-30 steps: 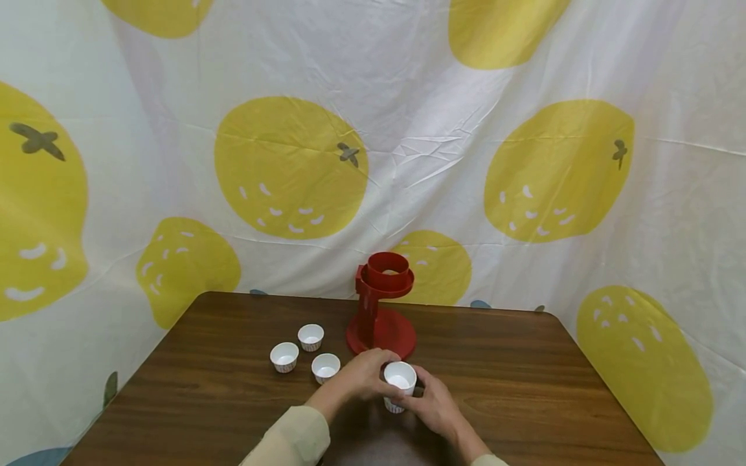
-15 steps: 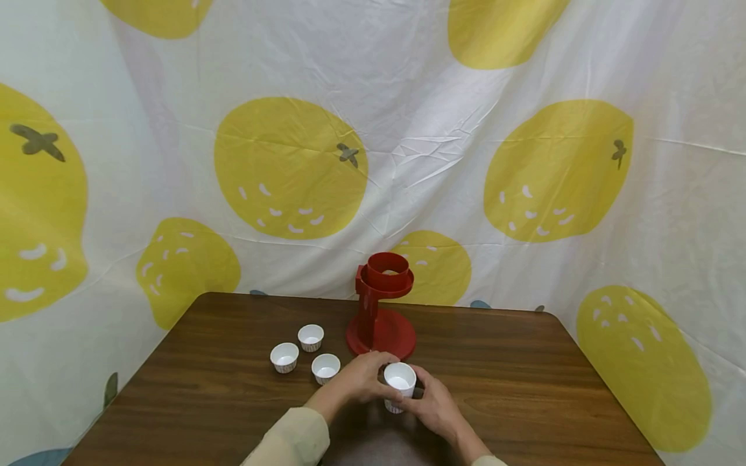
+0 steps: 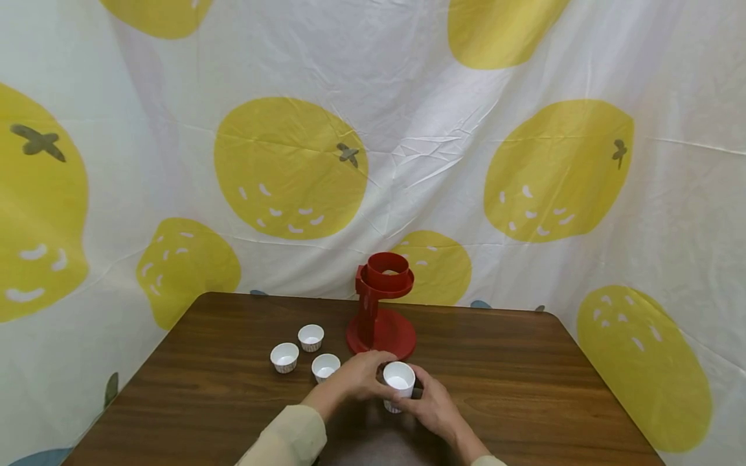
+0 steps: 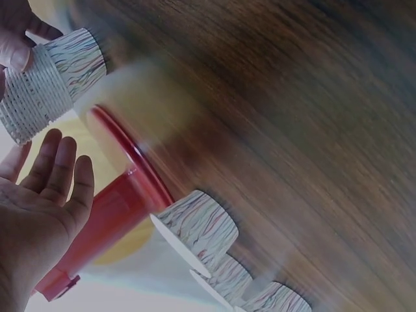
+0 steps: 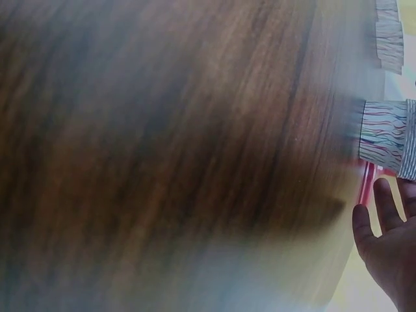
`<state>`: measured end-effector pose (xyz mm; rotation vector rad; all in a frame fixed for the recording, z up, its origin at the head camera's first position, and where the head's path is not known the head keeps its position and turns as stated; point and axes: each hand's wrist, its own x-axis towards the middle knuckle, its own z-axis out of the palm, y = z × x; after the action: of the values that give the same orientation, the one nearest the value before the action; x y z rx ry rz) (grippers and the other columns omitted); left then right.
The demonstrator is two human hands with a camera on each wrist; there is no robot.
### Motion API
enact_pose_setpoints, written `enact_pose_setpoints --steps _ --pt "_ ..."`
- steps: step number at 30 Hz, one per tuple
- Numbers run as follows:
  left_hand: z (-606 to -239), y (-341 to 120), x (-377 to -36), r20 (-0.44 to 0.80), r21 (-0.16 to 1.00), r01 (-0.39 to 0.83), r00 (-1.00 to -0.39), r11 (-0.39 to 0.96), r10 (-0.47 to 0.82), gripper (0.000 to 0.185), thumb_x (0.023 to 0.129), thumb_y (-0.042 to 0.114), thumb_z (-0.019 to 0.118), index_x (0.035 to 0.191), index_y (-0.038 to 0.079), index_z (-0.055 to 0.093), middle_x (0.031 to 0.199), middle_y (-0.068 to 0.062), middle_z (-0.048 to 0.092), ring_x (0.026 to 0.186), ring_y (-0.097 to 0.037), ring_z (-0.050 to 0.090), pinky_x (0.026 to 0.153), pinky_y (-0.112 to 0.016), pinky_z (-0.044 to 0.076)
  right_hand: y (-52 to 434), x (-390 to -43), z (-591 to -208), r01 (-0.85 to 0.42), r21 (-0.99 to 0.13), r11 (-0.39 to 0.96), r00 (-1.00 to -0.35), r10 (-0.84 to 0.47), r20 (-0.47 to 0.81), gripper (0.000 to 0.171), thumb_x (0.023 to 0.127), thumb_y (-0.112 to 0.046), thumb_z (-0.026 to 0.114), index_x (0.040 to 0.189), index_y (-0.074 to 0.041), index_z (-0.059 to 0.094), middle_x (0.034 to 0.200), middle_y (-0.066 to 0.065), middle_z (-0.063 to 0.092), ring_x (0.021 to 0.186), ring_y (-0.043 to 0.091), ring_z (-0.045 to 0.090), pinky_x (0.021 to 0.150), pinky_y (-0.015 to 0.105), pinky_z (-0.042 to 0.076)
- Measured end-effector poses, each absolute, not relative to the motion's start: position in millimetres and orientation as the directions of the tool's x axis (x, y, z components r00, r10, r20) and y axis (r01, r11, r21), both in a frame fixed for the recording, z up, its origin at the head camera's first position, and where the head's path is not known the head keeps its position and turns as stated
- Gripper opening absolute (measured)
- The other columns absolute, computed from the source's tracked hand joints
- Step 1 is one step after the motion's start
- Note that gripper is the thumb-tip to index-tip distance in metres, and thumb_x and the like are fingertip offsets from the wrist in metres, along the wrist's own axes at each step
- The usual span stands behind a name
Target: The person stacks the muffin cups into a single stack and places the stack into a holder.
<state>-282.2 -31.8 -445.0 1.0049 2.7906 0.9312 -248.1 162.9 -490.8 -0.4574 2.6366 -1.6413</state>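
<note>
A person holds a stack of paper cups [image 3: 399, 383] in front of them, over the near part of a brown wooden table [image 3: 513, 382]. The left hand [image 3: 364, 377] pinches one side of the stack with its thumb and pointer finger, and its other fingers stick out loosely. The right hand [image 3: 435, 404] pinches the other side the same way. The stack is upright with its open top facing up, and I can't tell if its bottom touches the table. The cups have thin, wavy, colored lines on the outside and are white inside. Just behind the hands is a red stand [image 3: 367, 314] with a round, flat foot, a post and a ring on top. A short red tube [image 3: 388, 279] sits in the ring. Three single paper cups stand upright to the left: a back cup [image 3: 311, 338], a left cup [image 3: 284, 358] and a near cup [image 3: 326, 367], which is close to the left arm. Behind the table hangs a white cloth [image 3: 419, 77] with big yellow lemons [image 3: 291, 175] on it.
</note>
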Motion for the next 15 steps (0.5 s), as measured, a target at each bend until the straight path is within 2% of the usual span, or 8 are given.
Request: enact_pose_setpoints --steps 8,15 --pt "-441 -43 -278 0.174 0.573 0.553 -0.803 0.604 0.57 0.067 0.075 0.035 0.087 0.127 0.002 0.062 0.119 -0.01 0.066 0.109 -0.021 0.061 0.096 -0.036 0.047 163 -251 -491 -0.224 -0.871 0.437 -0.964 -0.233 0.131 0.07 0.074 -0.024 0.088 0.134 -0.008 0.056 0.116 0.006 0.065 0.108 0.025 0.058 0.092 0.047 0.044" --pt "-441 -56 -277 0.176 0.582 0.541 -0.813 0.607 0.555 0.069 0.075 0.033 0.087 0.13 0.002 0.059 0.118 -0.014 0.065 0.107 -0.027 0.061 0.094 -0.041 0.048 162 -250 -492 -0.23 -0.863 0.449 -0.963 -0.235 0.134 0.073 0.073 -0.022 0.089 0.135 -0.005 0.054 0.117 0.008 0.065 0.109 0.027 0.059 0.091 0.049 0.045"
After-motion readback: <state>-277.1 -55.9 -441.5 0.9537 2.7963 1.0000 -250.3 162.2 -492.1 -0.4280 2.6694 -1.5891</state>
